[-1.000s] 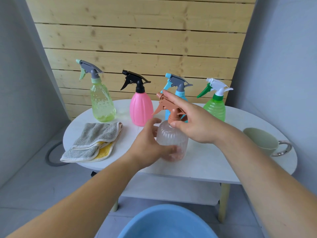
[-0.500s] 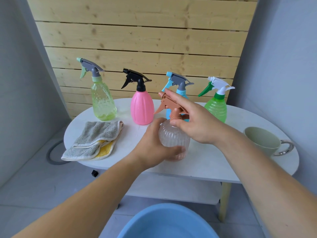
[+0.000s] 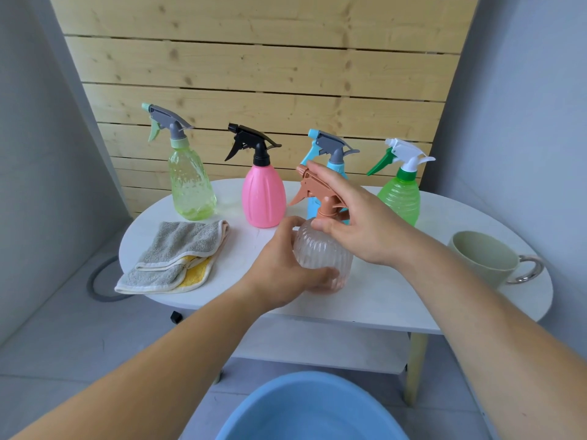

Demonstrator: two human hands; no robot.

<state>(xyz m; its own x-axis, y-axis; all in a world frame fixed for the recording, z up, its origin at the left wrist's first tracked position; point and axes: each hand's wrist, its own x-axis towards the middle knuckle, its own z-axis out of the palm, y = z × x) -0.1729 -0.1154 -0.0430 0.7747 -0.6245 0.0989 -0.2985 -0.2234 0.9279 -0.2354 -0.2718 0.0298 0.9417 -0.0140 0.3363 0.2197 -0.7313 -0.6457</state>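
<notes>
A clear ribbed spray bottle (image 3: 330, 252) with a brown trigger head (image 3: 313, 188) stands near the middle of the white oval table (image 3: 381, 300). My left hand (image 3: 282, 268) grips the bottle's body from the left, fingers curled around its lower front. My right hand (image 3: 355, 217) holds the brown trigger head from the right, with the thumb at the neck collar and fingers lying over the top of the head. The bottle's far side is hidden behind my hands.
Behind stand a yellow-green spray bottle (image 3: 189, 182), a pink one (image 3: 263, 195), a blue one (image 3: 333, 157) partly hidden, and a green one (image 3: 401, 192). A folded grey-and-yellow cloth (image 3: 171, 258) lies at the left, a pale green mug (image 3: 486, 258) at the right. A blue basin (image 3: 313, 411) sits below the table's front edge.
Both hands keep their hold on the clear bottle. The view has shifted slightly; the bottle and hands show hardly any movement.
</notes>
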